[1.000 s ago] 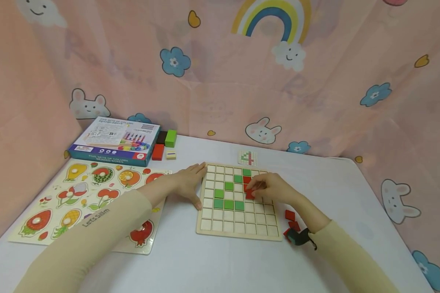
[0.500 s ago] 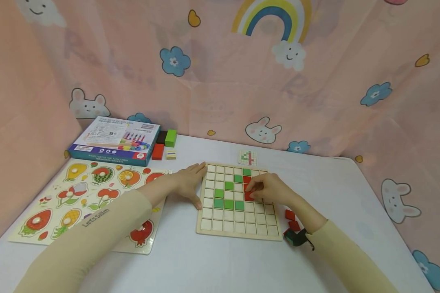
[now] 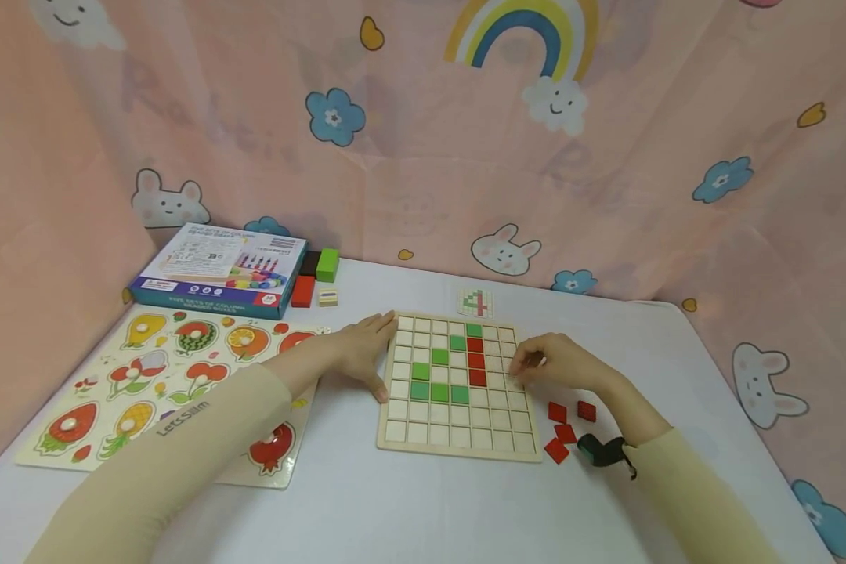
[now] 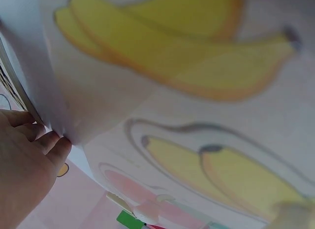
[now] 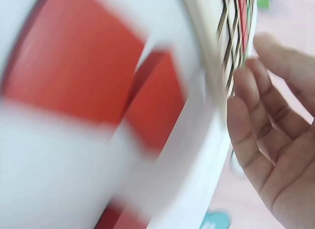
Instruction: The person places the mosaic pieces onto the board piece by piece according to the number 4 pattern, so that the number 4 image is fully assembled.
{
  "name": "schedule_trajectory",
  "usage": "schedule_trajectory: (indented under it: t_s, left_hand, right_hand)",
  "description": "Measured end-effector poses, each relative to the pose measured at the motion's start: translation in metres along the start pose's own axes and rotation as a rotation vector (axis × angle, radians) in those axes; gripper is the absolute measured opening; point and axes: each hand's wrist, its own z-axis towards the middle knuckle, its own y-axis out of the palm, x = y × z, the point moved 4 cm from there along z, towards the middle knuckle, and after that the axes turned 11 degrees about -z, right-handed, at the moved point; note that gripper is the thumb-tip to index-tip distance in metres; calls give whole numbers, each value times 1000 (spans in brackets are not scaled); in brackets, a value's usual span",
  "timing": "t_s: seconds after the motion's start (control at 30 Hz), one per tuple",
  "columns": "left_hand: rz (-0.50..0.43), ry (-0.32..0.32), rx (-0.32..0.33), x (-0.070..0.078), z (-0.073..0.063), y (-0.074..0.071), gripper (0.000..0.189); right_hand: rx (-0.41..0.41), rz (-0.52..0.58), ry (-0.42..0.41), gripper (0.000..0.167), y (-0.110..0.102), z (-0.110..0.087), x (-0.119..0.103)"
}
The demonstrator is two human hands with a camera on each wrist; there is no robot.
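Observation:
A wooden grid board (image 3: 458,453) lies on the table with green tiles (image 3: 440,392) in a slanting line and a short row. Three red tiles (image 3: 476,360) fill squares in one column. My left hand (image 3: 358,354) rests along the board's left edge, fingers near the top corner and thumb lower down; in the left wrist view its fingertips (image 4: 63,143) touch down by that edge. Over the board's right edge hovers my right hand (image 3: 555,362), fingers loosely bent. The right wrist view shows nothing between its fingers. Several loose red tiles (image 3: 558,411) lie below it.
A small pattern card (image 3: 485,294) lies behind the board. To the left is a fruit puzzle board (image 3: 240,474), partly under my left forearm. A blue box (image 3: 211,298) stands behind it, beside red (image 3: 303,291), black and green (image 3: 327,265) blocks.
My right hand has let go of a red tile, which now sits flat in the column under the other two. The hand has moved right, uncovering more loose tiles. My left hand stays put.

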Motion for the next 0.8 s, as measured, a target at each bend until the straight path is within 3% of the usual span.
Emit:
schedule_trajectory:
  t_s: [0.13,0.27,0.4,0.6,0.8]
  left_hand:
    - [4,-2,-3,1,-1,-1,134]
    - [4,-2,-5,1,-1,-2,134]
    - [6,-3,-6,1,-1,-2,134]
    - [6,2,-9,2,-1,-1,134]
    - [5,1,-10,1,-1,-1,134]
  right_hand:
    - [-98,46,0,6,-3,-17,23]
    - [-201,93,34,25,-2,-32,36]
    - [-267,145,9,36,2,-38,40]
    - [-254,133,-32,30,5,-38,41]
    - [-178,36,33,24,6,-37,43]
